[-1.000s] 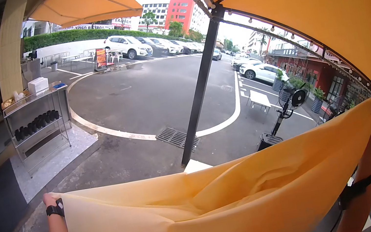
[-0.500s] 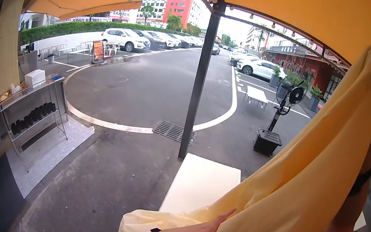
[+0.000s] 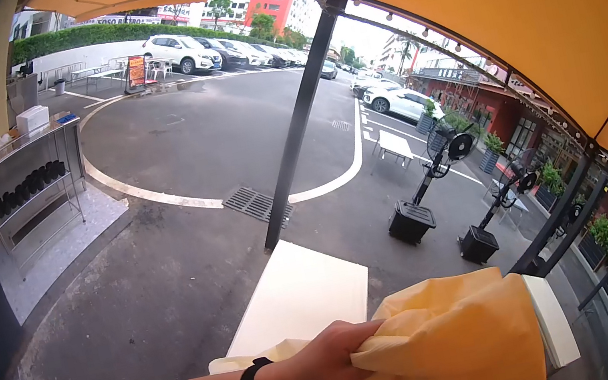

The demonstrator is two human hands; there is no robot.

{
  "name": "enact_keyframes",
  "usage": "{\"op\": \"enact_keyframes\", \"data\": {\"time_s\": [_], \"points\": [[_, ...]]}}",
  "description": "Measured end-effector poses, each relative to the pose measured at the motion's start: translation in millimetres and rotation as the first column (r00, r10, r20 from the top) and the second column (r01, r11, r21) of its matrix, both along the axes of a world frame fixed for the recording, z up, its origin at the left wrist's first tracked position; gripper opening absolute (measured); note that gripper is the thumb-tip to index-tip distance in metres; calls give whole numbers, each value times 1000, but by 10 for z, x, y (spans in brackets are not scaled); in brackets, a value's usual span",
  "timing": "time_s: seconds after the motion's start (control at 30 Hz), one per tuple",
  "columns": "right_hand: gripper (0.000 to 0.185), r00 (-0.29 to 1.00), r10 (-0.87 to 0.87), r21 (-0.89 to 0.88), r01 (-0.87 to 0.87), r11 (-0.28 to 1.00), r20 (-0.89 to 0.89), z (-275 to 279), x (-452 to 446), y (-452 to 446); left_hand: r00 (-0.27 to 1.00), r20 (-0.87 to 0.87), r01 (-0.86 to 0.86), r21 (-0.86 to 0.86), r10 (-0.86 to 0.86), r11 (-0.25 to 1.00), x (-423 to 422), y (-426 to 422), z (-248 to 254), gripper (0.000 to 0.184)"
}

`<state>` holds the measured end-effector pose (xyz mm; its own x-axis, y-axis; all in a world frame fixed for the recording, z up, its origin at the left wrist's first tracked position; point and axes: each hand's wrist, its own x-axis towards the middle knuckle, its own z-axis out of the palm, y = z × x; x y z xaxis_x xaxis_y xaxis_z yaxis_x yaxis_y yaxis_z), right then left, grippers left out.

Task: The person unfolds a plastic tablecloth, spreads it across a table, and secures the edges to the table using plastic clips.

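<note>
A thin yellow cloth (image 3: 459,333) is bunched up in front of me at the bottom of the view, its folds rising on the right side. My left hand (image 3: 326,359), with a black band on its wrist, is closed on the cloth, thumb over the upper fold. Paler cloth hangs below and left of that wrist. Just beyond lies a cream-white tabletop (image 3: 298,293), partly covered by the cloth. My right hand does not show; the raised cloth may hide it.
A dark canopy post (image 3: 301,125) stands behind the tabletop. Two black fans on box bases (image 3: 411,221) (image 3: 479,244) stand to the right. Another pale panel edge (image 3: 552,321) shows at right. A metal shelf cart (image 3: 35,188) is at left; parked cars (image 3: 186,52) line the back.
The cloth, stretched high to the upper right before, has dropped into a bunch. My right arm has gone from sight. My left hand has closed more on the fabric. The view has turned right.
</note>
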<state>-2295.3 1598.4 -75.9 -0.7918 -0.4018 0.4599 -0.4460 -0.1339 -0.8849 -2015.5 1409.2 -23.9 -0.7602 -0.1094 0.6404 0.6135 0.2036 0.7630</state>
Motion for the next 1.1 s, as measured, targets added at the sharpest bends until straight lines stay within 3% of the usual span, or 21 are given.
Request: {"op": "enact_keyframes", "data": {"time_s": [0.07, 0.17, 0.2, 0.27, 0.33, 0.43, 0.47, 0.53, 0.6, 0.63, 0.7, 0.8, 0.87, 0.93, 1.0, 1.03, 1.1], "points": [[38, 998, 28, 48, -30, 998, 60, -272, 192, -27, 999, 20, -25, -12, 25, 1000, -181, 60, -39, 35], [38, 989, 80, 94, -92, 991, 122, -556, 313, -23, 969, -32, -244, 26, 245, 969, -477, 221, -133, 32], [38, 988, 87, 98, -99, 990, 124, -575, 334, -36, 972, -16, -236, 15, 236, 972, -570, 261, -251, 32], [38, 985, 110, 111, -125, 986, 134, -597, 345, -81, 906, 28, -394, -313, 422, 864, -735, 290, -469, 42], [39, 980, 137, 128, -156, 979, 146, -716, 386, -132, 897, -3, -406, -401, 442, 821, -763, 279, -517, 49], [39, 969, 172, 150, -200, 968, 177, -921, 476, -167, 995, 22, -87, -340, 101, 936, -493, 183, -437, 56], [39, 965, 172, 165, -205, 965, 196, -1043, 556, -180, 994, 17, -98, -343, 111, 934, -357, 129, -450, 56], [39, 965, 169, 166, -203, 965, 200, -1036, 557, -194, 924, -193, -382, -526, 331, 760, -81, 30, -557, 63], [39, 972, 146, 155, -175, 972, 181, -909, 483, -156, 859, 13, -445, -477, 512, 758, 77, -69, -811, 63], [39, 977, 133, 147, -158, 976, 167, -846, 436, -134, 864, 165, -412, -314, 476, 855, 37, -125, -1187, 55], [39, 987, 106, 119, -121, 986, 123, -643, 309, -64, 855, 464, -237, -51, 234, 970, 41, -152, -1481, 51], [40, 998, 45, 44, -47, 998, 47, -319, 102, 66, 819, 565, -34, 230, -105, 973, 188, -23, -1429, 45], [40, 1000, 2, 1, -2, 1000, 1, -101, -39, 135, 781, 602, 4, 262, -166, 965, 307, -73, -1327, 42], [40, 998, -36, -54, 33, 998, -43, 137, -194, 191, 732, 679, -40, 125, -56, 991, 419, -217, -1312, 39], [40, 994, -71, -104, 61, 993, -87, 360, -327, 211, 664, 721, -76, -196, 197, 978, 559, -487, -1353, 33], [40, 990, -88, -129, 74, 989, -109, 472, -391, 215, 587, 677, -72, -502, 444, 862, 667, -620, -1399, 27], [40, 983, -110, -164, 86, 983, -145, 651, -491, 190, 616, 475, -342, -557, 628, 757, 964, -812, -1509, 20]]}}
